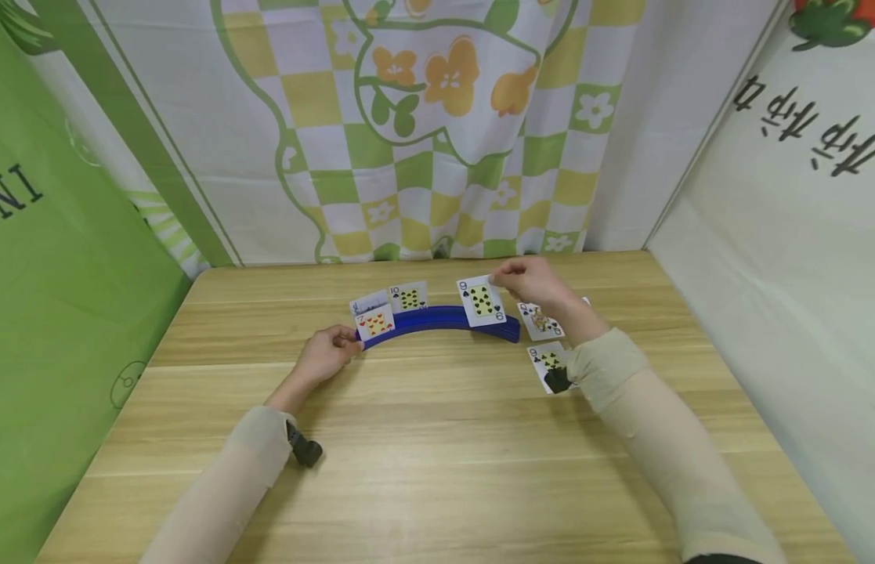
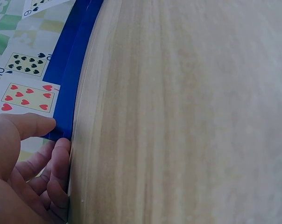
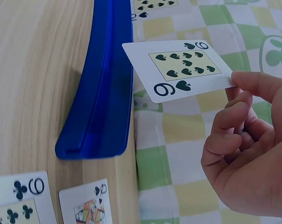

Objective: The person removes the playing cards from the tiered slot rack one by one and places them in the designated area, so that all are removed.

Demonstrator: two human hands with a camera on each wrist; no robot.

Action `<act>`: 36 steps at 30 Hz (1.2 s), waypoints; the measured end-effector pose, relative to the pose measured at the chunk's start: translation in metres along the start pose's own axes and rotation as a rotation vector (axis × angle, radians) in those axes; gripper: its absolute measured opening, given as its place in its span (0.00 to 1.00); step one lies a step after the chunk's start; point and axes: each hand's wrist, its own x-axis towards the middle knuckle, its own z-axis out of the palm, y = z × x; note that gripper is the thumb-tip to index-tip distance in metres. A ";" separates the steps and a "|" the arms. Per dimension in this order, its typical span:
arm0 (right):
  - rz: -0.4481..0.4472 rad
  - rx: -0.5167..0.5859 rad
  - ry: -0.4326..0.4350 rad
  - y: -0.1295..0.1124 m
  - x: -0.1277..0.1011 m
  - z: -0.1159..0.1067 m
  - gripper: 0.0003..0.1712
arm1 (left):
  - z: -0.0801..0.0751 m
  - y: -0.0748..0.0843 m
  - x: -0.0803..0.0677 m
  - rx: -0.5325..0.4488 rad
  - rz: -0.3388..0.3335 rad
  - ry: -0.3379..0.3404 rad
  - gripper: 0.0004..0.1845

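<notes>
A curved blue card holder [image 1: 444, 319] [image 2: 68, 79] [image 3: 101, 98] stands on the wooden table [image 1: 437, 439]. In it stand a seven of hearts [image 1: 375, 322] [image 2: 26, 97], a ten of spades [image 1: 409, 297] [image 2: 25, 64] and a third card behind them. My left hand [image 1: 329, 352] [image 2: 19, 172] grips the holder's left end between thumb and fingers. My right hand [image 1: 530, 277] [image 3: 253, 154] pinches a nine of spades [image 1: 482, 301] [image 3: 183, 67] by its corner, just above the holder's right part.
Two cards lie face up on the table right of the holder: a queen of clubs [image 1: 540, 320] [image 3: 87, 205] and a nine of clubs [image 1: 547, 362] [image 3: 19, 203]. Patterned cloth walls [image 1: 423, 133] close in the back and sides.
</notes>
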 end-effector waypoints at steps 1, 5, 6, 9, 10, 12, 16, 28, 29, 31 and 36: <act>0.001 0.002 0.005 0.001 0.000 -0.002 0.15 | 0.000 0.000 0.000 0.001 0.003 0.000 0.20; 0.002 -0.001 0.016 0.006 -0.001 -0.008 0.15 | 0.000 -0.001 0.000 -0.001 0.010 0.002 0.20; 0.000 -0.005 0.017 0.007 -0.001 -0.009 0.15 | 0.000 -0.001 0.000 -0.004 0.011 0.002 0.20; 0.000 -0.005 0.015 0.009 -0.003 -0.013 0.15 | 0.001 -0.001 0.000 -0.012 0.012 0.003 0.20; -0.001 0.004 0.012 0.009 -0.003 -0.015 0.15 | 0.000 -0.001 0.000 -0.012 0.011 0.003 0.20; 0.000 0.008 0.013 0.010 -0.004 -0.017 0.15 | 0.000 -0.001 0.000 -0.010 0.011 0.003 0.20; 0.012 0.005 0.027 0.011 -0.007 -0.022 0.15 | 0.000 -0.001 0.000 -0.004 0.013 0.002 0.20; 0.057 -0.009 0.028 0.009 -0.022 -0.040 0.19 | 0.001 0.000 0.000 -0.006 0.002 0.002 0.20; 0.054 -0.005 0.036 0.015 -0.020 -0.042 0.20 | 0.000 0.000 0.000 -0.007 0.001 0.002 0.20; 0.046 -0.001 0.047 0.021 -0.018 -0.045 0.20 | 0.000 0.000 0.000 -0.006 0.000 0.001 0.20; 0.028 -0.004 0.062 0.028 -0.019 -0.053 0.20 | 0.000 0.000 0.000 -0.006 -0.001 -0.002 0.20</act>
